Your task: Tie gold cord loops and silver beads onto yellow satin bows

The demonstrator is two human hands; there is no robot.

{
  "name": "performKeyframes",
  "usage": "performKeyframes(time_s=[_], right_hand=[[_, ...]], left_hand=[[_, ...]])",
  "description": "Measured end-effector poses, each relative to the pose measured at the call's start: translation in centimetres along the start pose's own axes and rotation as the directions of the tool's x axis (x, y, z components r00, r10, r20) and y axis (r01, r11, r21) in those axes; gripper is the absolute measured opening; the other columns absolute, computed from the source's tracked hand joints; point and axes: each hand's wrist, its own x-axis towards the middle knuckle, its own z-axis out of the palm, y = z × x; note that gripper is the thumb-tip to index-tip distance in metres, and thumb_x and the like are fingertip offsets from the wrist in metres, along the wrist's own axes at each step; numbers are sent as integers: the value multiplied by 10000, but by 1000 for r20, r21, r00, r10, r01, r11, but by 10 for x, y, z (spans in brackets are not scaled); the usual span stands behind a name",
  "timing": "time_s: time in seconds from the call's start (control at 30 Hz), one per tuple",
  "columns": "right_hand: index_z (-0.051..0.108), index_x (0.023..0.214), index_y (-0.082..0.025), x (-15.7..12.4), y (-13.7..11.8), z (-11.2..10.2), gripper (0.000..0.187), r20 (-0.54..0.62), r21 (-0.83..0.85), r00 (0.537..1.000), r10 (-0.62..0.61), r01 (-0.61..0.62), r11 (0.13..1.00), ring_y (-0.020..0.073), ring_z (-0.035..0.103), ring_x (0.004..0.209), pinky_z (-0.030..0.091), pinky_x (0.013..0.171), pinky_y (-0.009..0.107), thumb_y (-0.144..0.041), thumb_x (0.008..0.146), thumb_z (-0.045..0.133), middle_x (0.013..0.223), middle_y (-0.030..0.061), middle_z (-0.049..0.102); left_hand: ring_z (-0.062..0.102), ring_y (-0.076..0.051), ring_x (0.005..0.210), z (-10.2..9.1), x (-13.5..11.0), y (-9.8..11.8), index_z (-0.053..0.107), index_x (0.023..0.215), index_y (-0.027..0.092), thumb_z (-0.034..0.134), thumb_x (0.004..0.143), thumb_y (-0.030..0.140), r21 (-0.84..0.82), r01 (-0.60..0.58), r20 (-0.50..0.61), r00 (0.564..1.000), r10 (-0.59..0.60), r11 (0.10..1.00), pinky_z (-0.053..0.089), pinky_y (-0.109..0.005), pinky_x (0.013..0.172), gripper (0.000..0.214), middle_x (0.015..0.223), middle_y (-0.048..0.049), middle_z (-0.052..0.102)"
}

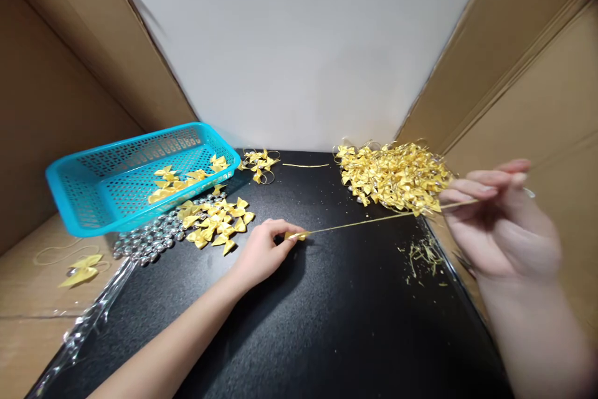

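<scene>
My left hand rests on the black mat and pinches a small yellow bow between thumb and fingers. A thin gold cord runs taut from that bow up to my right hand, which pinches its other end with the fingers closed, raised beside the right edge of the mat. Loose yellow bows lie just left of my left hand.
A blue perforated basket with a few bows is tilted at the left. Silver beads lie below it. A big heap of finished bows sits at the back right. Cord snippets are scattered nearby. Cardboard walls stand on both sides.
</scene>
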Motion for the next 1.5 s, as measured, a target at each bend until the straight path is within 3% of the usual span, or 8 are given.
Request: performKeyframes(time_s=[0.13,0.27,0.37,0.5,0.63,0.9,1.27,1.5], right_hand=[[651,640,-315,-49,16,-7,271,245,71,935,258,-283,956,38,253,316,255,311,166,-311,593,919,422,-109,350],[622,668,-238,-87,59,-34,255,491,-86,565,663,-726,683,15,387,301,287,333,145,-332,689,858,498,-79,558],[649,708,-165,-80,82,-56,301,396,-345,438,807,-743,573,55,552,409,404,406,158,-341,640,884,591,-6,682],[669,712,-134,-35,79,-77,311,199,-534,597,777,-599,597,49,555,473,424,481,168,-329,617,891,628,24,719],[682,735,-146,9,68,-87,366,130,-623,736,664,-460,632,60,546,501,423,510,196,-382,564,903,653,19,721],[718,764,-140,46,101,-66,336,208,-787,752,625,-251,564,106,582,561,475,589,273,-390,582,849,688,49,737],[702,728,-178,114,127,-5,103,158,-693,906,391,-180,698,81,589,587,465,533,203,-106,703,770,715,12,720],[656,849,-218,146,99,28,72,151,-531,982,115,-18,847,62,654,702,558,667,183,-155,838,687,825,-23,706]], left_hand=[[562,-143,645,0,15,1,774,757,186,788,599,149,-413,170,-76,973,-220,895,365,-221,555,163,731,-36,715],[535,-89,570,-11,30,8,723,828,189,768,622,167,-606,162,-60,967,-249,778,389,-198,543,212,679,13,637],[511,-71,528,-20,31,16,706,859,203,774,626,147,-742,171,9,969,-246,648,425,-201,562,249,601,46,577],[541,-75,543,-28,22,20,727,873,212,822,588,89,-879,233,170,968,-182,416,448,-201,561,325,583,45,586],[553,-78,556,-31,10,19,753,829,212,867,552,94,-873,281,249,960,-131,399,473,-214,578,323,573,40,592],[542,-94,584,-14,-17,23,734,756,236,879,528,136,-853,355,363,930,-52,382,458,-245,608,288,576,48,584],[488,-94,549,-12,-24,2,745,893,164,839,609,214,-274,589,794,584,-167,760,362,-243,581,303,625,21,565],[457,-86,606,-6,-14,2,623,871,187,770,665,143,-320,500,652,732,-196,805,318,-213,590,257,661,48,555]])
